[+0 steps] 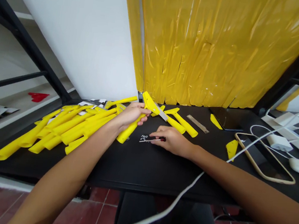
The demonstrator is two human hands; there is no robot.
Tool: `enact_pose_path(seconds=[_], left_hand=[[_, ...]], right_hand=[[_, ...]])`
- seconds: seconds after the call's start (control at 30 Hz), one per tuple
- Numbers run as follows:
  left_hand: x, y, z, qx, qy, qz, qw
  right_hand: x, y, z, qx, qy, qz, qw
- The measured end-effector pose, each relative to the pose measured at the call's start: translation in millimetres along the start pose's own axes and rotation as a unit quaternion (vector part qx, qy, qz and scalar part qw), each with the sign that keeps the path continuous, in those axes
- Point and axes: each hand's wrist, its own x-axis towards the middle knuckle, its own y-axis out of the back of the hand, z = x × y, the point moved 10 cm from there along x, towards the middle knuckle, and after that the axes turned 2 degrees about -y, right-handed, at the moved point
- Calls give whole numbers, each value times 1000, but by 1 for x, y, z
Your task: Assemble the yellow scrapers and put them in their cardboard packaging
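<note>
Left hand point(133, 115), at 10 o'clock from right hand point(172, 140), has fingers wrapped round a yellow plastic scraper point(131, 129) with tubular handle and flat angled head; crinkled glossy yellow film point(214, 51) at 12 to 1 o'clock. Right fingers pinch a slim metal-shank screwdriver point(154, 140) over the smooth black tabletop point(142, 169), shank by small silvery screws point(144, 137), 9 o'clock; heap of yellow tubular handles point(71, 126) between 8 and 9 o'clock from left.

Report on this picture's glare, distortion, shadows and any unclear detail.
Head view: bright glare streaks the yellow plastic sheeting; wide-angle distortion appears to stretch the left forearm toward the lower edge; the silvery pieces near the right hand are too small to make out clearly; shadows barely show on the black tabletop.
</note>
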Motion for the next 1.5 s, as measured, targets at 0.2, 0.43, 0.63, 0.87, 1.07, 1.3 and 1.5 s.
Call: enact_pose_path(seconds=[0.2, 0.43, 0.63, 0.87, 1.07, 1.3, 1.5], left_hand=[[10, 3, -23, -77, 54, -34, 995], [3, -13, -25, -119, 87, -75, 986], [3, -17, -29, -168, 116, -103, 973], [3, -22, -35, -191, 131, -122, 965], [1, -25, -35, -155, 136, -120, 971], [-1, -26, -27, -124, 108, -107, 981], [-4, -31, -23, -74, 79, -125, 986]], right_hand=[[4, -1, 4, -46, -57, 0, 997], [3, -1, 1, 12, -84, 5, 996], [-3, 33, 21, 375, -194, 88, 902], [-20, 84, 65, 252, -261, 229, 903], [-15, 86, 61, 73, -247, 199, 946], [-19, 75, 65, 202, -292, 138, 925], [-22, 78, 63, 240, -292, 216, 900]])
